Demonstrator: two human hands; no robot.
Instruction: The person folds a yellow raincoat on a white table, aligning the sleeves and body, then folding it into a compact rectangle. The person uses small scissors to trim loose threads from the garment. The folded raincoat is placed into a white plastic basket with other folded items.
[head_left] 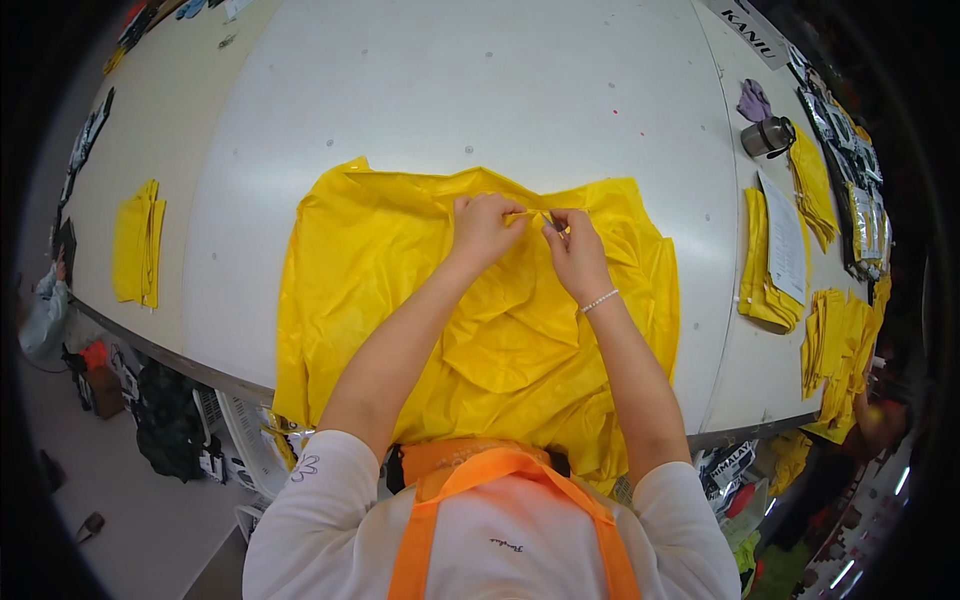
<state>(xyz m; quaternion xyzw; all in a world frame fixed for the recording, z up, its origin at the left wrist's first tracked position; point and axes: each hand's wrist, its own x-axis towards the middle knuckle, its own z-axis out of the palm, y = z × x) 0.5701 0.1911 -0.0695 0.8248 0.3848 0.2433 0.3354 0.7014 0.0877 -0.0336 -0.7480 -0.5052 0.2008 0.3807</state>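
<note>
A large yellow garment of thin, shiny sheet (350, 290) lies spread and wrinkled over the front of the table and hangs down toward my body. Near its far edge, my left hand (487, 232) pinches a bit of the yellow material between thumb and fingertips. Just to the right, my right hand (577, 255) is closed round a small metal tool, which looks like thread snips (549, 221). Its tip points at the pinched spot. Most of the tool is hidden by my fingers. The two hands are a short gap apart.
Folded yellow pieces (138, 245) lie on the left of the pale table (450, 80). At the right are a yellow stack with a paper sheet (785, 240), a metal flask (767, 137), a purple cloth (754, 101) and more yellow pieces (835, 340). A crate (250, 440) stands below the table.
</note>
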